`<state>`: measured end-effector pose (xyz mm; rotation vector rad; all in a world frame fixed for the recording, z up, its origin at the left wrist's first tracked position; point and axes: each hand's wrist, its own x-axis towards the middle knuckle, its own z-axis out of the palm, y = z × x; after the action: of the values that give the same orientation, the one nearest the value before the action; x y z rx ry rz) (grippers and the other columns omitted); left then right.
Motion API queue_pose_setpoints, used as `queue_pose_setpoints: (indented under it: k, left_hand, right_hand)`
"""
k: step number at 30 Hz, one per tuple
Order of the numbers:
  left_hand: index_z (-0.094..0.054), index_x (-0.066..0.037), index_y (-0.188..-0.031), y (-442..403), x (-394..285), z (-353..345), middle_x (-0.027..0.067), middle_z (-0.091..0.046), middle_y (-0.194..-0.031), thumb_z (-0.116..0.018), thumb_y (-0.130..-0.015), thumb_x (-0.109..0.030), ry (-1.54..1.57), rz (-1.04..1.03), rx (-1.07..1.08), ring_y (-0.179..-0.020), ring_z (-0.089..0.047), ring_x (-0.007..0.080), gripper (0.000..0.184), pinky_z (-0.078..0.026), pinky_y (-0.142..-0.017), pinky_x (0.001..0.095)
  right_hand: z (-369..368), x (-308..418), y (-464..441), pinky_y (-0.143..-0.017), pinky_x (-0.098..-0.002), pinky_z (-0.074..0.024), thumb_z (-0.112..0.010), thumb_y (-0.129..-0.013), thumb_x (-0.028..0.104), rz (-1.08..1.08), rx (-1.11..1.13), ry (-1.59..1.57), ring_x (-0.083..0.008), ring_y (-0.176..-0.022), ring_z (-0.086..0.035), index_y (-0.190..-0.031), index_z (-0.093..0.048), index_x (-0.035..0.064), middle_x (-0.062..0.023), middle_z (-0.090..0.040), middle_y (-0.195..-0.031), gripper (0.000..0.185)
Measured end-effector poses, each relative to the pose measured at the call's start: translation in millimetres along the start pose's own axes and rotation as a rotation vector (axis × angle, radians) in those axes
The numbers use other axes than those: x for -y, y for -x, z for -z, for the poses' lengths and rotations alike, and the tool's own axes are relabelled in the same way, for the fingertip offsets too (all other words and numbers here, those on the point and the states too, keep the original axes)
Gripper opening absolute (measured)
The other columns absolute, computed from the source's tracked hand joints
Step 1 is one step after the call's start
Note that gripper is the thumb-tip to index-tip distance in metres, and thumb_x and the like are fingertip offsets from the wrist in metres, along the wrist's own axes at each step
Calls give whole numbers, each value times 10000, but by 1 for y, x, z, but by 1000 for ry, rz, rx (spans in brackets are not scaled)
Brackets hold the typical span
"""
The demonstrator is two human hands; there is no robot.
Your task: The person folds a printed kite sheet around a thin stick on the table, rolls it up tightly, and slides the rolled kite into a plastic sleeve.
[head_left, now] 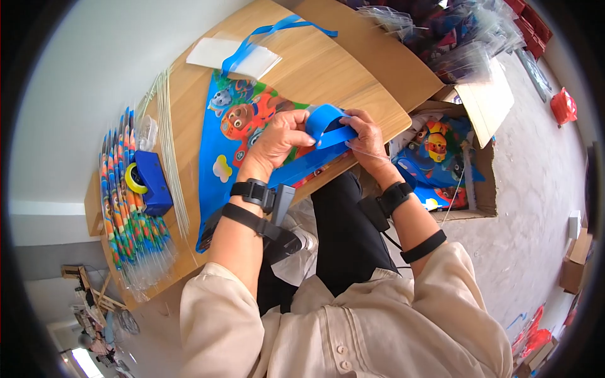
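A wide blue ribbon [324, 118] curls up in a loop between my two hands. My left hand [282, 140] is closed, pinching the ribbon's left side between thumb and fingers. At its other side, my right hand [367, 140] grips the ribbon near the table's front edge. Beneath both hands lies a blue cartoon-printed sheet [211, 148], shaped like a kite sail, with an orange-red character on it. Part of this sheet is hidden by my left hand and forearm.
White sheets [217, 53] and another blue ribbon [255, 36] lie farther back on the wooden table [302, 69]. Left are thin rods [169, 135], a blue tape dispenser [153, 184] and several wrapped printed bundles [120, 208]. An open cardboard box [484, 183] with printed sheets stands right.
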<state>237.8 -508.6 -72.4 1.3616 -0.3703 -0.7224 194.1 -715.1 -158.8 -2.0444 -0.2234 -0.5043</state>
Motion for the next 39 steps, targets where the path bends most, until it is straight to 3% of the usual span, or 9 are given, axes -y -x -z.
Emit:
queue_pose_setpoints:
  k: [9, 14, 16, 21, 26, 30, 33, 37, 39]
  left_hand:
    - [-650, -69, -712, 98, 12, 53, -5, -630, -727, -617, -598, 60, -302, 77, -154, -708, -594, 102, 175, -482, -690, 247]
    - [-597, -46, -690, 139, 25, 70, 31, -646, -770, -599, -616, 80, -335, -12, -225, -732, -597, 125, 145, -493, -684, 264]
    - [-556, -38, -667, 149, 26, 73, 68, -626, -759, -600, -603, 105, -330, 30, -359, -786, -603, 170, 163, -493, -753, 304]
    - [-620, -23, -727, 164, 53, 76, 16, -644, -715, -581, -673, 86, -408, -33, -501, -653, -577, 82, 128, -484, -624, 239]
    - [-644, -32, -756, 176, 63, 63, 17, -651, -723, -608, -716, 66, -542, 17, -692, -593, -540, 91, 112, -457, -549, 247]
    - [-634, -37, -777, 181, 66, 49, 86, -636, -759, -611, -732, 49, -899, -177, -769, -671, -599, 216, 100, -488, -598, 312]
    - [-607, -20, -826, 188, 66, 37, 110, -648, -852, -580, -735, 53, -1365, -338, -625, -864, -614, 317, 120, -516, -752, 395]
    - [-597, -17, -844, 195, 81, 25, 112, -646, -915, -618, -755, -15, -1539, -391, -650, -913, -611, 278, 91, -501, -812, 374]
    - [-606, -8, -871, 199, 89, 21, 116, -647, -933, -619, -764, -13, -1545, -385, -686, -945, -611, 281, 108, -502, -825, 375]
  right_hand:
    - [-3, 4, 3, -901, -410, -499, -699, -616, -24, 216, 85, 252, -376, -1064, -579, -1000, -629, -13, -179, -572, -1170, 391]
    - [-4, 7, 3, -943, -409, -477, -783, -557, 37, 269, 152, 346, -374, -1109, -549, -1041, -611, -11, -169, -546, -1208, 516]
    - [-4, 6, 2, -947, -407, -476, -787, -558, 49, 300, 147, 398, -374, -1107, -550, -1052, -609, -3, -167, -547, -1207, 527]
    - [-4, 5, 1, -948, -424, -468, -782, -555, 36, 316, 163, 404, -376, -1110, -543, -1061, -599, 7, -166, -543, -1210, 539]
    - [-5, 6, 2, -958, -426, -463, -762, -552, 10, 321, 188, 409, -372, -1123, -538, -1073, -592, 15, -157, -544, -1214, 548]
    - [-5, 8, 2, -963, -421, -466, -727, -570, -21, 313, 181, 414, -368, -1129, -540, -1087, -591, 11, -157, -547, -1224, 536]
    - [-2, 11, 2, -970, -416, -466, -665, -611, -48, 302, 199, 423, -366, -1134, -542, -1112, -591, 10, -156, -546, -1238, 509]
    - [1, 11, 1, -996, -418, -447, -550, -674, -64, 320, 227, 373, -365, -1152, -533, -1137, -595, 26, -152, -552, -1238, 474]
    - [6, 9, -2, -981, -425, -456, -602, -661, -40, 356, 258, 359, -366, -1132, -540, -1142, -595, 40, -149, -562, -1217, 488]
